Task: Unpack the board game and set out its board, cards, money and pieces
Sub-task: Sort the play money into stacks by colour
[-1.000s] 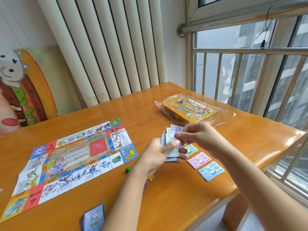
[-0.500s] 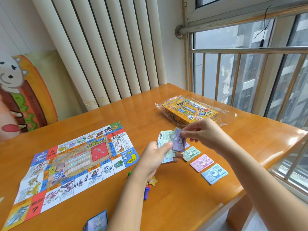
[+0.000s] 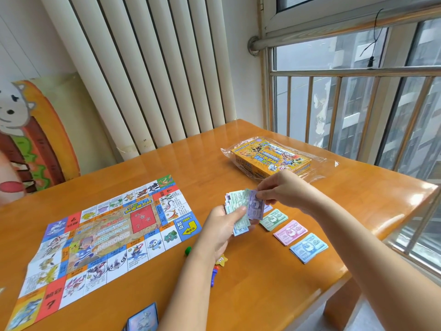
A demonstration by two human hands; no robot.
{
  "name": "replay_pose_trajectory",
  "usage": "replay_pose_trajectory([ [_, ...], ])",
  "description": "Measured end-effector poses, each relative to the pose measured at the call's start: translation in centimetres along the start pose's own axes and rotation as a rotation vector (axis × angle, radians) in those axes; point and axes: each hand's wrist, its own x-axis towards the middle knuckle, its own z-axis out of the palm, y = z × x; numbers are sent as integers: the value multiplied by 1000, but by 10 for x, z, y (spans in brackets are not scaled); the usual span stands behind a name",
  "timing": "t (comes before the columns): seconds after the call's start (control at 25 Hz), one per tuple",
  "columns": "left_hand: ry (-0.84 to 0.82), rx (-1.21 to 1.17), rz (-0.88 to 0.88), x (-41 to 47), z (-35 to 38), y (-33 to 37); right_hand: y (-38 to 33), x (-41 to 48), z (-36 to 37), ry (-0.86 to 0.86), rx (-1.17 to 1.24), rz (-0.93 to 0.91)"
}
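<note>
1. Orange-brown wood makes up the table. One game board lies unfolded and flat at its left.
2. One stack of cards sits at the near edge, just in front of the board and partly cut off by the frame.
3. Three small pieces lie between the board and the left forearm: a green piece, a yellow star and a blue-and-red piece half hidden by the arm.
4. The left hand grips one fan of bills above the table, with the thumb on top and the fingers curled beneath.
5. The right hand pinches one purple bill between thumb and fingertips. The bill overlaps the fan's right edge.
6. Three money piles lie flat in a row, close together, to the right of the hands: a green pile, a pink pile and a blue pile.
7. One yellow box sits in clear plastic wrap on the far right of the table.
8. A second ago the bills stood upright in a tight bundle, with the right fingers at its top. Now the bundle is spread and the purple bill has been drawn out sideways. The three piles are unchanged.
</note>
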Motion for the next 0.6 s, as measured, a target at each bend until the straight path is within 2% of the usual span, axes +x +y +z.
replay_pose_trajectory([
  [0.08, 76, -24, -21, 5, 0, -2, 2, 5, 1, 42, 40, -16],
  [0.2, 228, -228, -113, 15, -4, -6, 12, 15, 3, 180, 89, 72],
  [0.36, 238, -461, -220, 19, -6, -7, 23, 20, 13, 212, -51, 161],
  [0.6, 209, -530, -240, 21, -2, -6, 27, 21, 16, 141, -290, 236],
])
